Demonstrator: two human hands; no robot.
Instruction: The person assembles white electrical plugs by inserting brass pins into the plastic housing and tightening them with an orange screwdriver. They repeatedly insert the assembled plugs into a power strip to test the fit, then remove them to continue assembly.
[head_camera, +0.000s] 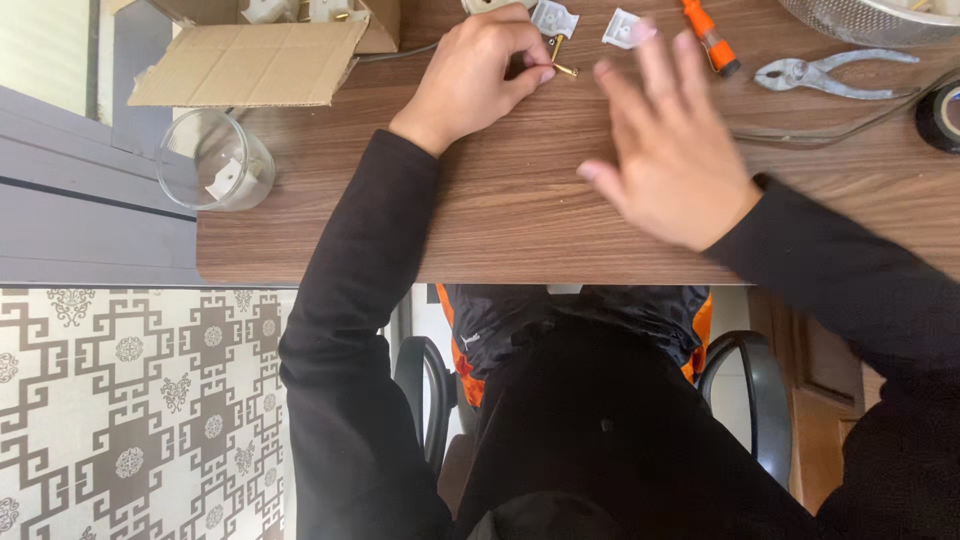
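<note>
Left hand (478, 72) pinches a small brass pin (562, 68) just below the white plug part (553, 18); right hand (665, 150), fingers spread and empty, blurs nearby and could knock the pin loose.

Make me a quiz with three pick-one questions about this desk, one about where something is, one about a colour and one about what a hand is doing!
1. Where is the glass jar?
A. at the desk's left edge
B. beside the pliers
C. on the floor

2. What colour is the screwdriver handle?
A. blue
B. orange
C. green

3. What is the left hand doing?
A. lying flat and open
B. pinching a small brass pin
C. holding the pliers

Answers:
1 A, the jar stands near the left edge of the wooden desk, below the cardboard box.
2 B, the handle is bright orange.
3 B, its fingertips close on the pin, while the pliers lie untouched.
</note>
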